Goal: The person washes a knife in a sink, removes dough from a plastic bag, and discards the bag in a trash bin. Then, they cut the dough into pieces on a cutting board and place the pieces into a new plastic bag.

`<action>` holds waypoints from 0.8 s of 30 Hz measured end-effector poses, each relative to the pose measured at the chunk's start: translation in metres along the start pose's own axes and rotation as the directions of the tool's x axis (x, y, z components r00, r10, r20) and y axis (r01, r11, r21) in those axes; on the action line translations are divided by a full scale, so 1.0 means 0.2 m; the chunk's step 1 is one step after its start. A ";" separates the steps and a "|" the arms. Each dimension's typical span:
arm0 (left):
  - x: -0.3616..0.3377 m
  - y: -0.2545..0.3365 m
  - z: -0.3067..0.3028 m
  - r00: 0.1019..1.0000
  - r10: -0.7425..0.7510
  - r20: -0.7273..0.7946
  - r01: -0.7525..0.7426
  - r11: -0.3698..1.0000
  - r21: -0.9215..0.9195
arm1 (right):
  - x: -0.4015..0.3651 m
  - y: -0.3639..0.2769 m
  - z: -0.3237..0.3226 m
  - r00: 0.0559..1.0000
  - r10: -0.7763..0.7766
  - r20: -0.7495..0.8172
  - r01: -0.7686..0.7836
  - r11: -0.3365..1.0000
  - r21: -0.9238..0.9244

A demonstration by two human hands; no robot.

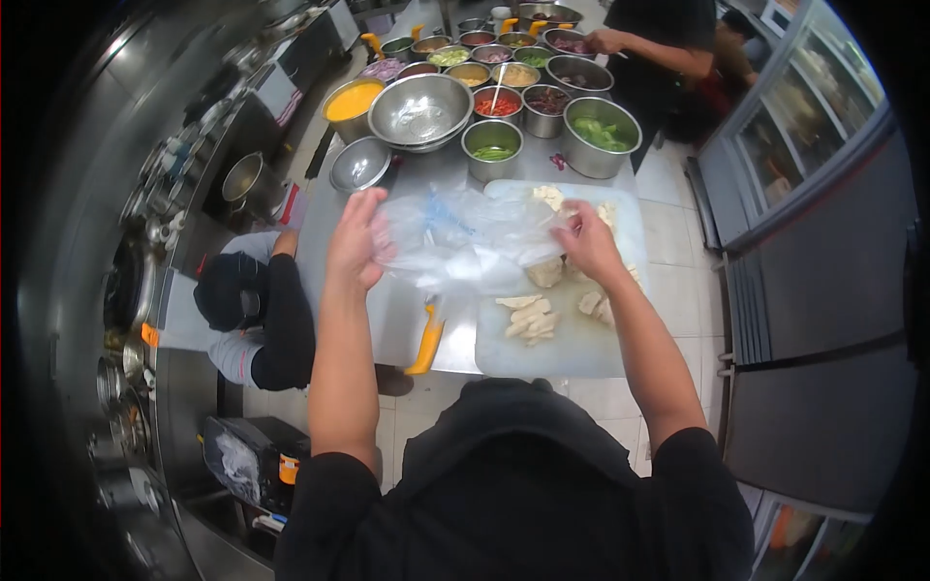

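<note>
A clear plastic bag (455, 247) with blue print stretches between my two hands above the steel table. My left hand (355, 242) grips its left end, and my right hand (587, 242) pinches the other end with bent fingers. Under the bag and my right hand lies a white cutting board (499, 356), partly hidden. Pale cut pieces, which look like cooked chicken (528, 320), are on the board, with a larger chunk (545, 273) behind them. A knife with a yellow handle (426, 341) rests left of the board; the bag hides part of it.
Several bowls of cut vegetables stand at the back, including green leaves (601, 134) and yellow liquid (353, 100). A large steel bowl (419, 108) sits among them. One person (254, 300) bends low at left; another person's hand (608, 41) reaches in at back right. A fridge (804, 126) stands right.
</note>
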State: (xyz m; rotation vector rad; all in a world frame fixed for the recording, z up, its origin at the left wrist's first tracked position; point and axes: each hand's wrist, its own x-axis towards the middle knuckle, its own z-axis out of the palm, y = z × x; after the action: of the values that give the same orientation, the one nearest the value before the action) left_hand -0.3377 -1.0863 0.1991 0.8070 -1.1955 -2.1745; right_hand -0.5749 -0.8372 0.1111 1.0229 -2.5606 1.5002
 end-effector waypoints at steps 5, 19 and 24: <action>-0.02 0.00 0.15 0.981 -0.008 0.192 -0.068 0.920 0.385 | -0.06 -0.52 -0.17 0.816 -0.577 -0.048 0.577 0.804 0.143; -0.16 -0.48 0.03 0.919 0.386 0.085 -0.218 0.315 0.924 | -0.16 -0.17 -0.20 0.753 -0.315 0.578 0.347 0.936 0.058; -0.09 -0.40 0.11 0.931 0.321 0.171 -0.278 0.324 0.904 | -0.47 -0.01 0.03 0.524 -0.614 0.591 0.790 0.609 -0.068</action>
State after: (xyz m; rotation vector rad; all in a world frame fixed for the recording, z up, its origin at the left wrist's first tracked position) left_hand -0.3546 -1.0236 0.1441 0.8973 -2.3762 -0.9914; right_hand -0.4980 -0.7915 0.0796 2.2740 -1.9838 0.5737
